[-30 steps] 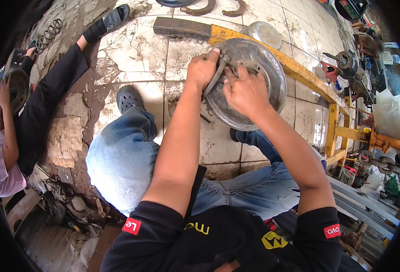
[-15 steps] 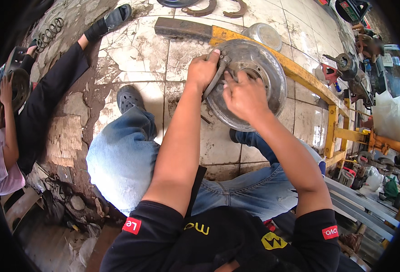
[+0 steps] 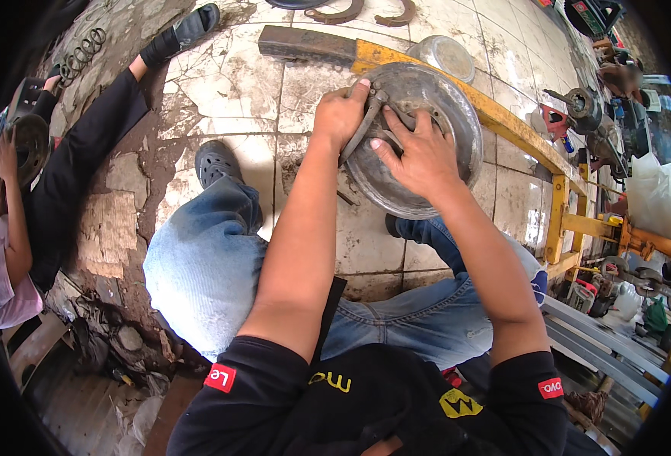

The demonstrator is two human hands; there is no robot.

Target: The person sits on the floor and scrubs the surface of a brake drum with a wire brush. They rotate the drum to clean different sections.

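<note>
A round, worn brake backing plate (image 3: 392,182) is tilted up in front of my knees. Along its left side runs a curved brake shoe (image 3: 363,135). My left hand (image 3: 337,115) is closed around the upper part of this shoe, thumb on top near the plate's edge. My right hand (image 3: 424,161) lies over the middle of the plate, its fingers apart and touching the parts there. A dark curved piece (image 3: 405,118) shows by its index finger; the rest of that piece is hidden under the hand.
Behind the plate lies a yellow steel beam (image 3: 495,114) with a dark end. A round metal tin (image 3: 447,57) stands beyond it. Loose brake shoes (image 3: 337,14) lie at the far edge. A co-worker's leg (image 3: 96,152) stretches in from the left, near a coil spring (image 3: 83,55).
My right hand has shifted slightly up the plate, and its thumb and index finger have spread further apart. The plate has tilted slightly. My left hand stays on the brake shoe.
</note>
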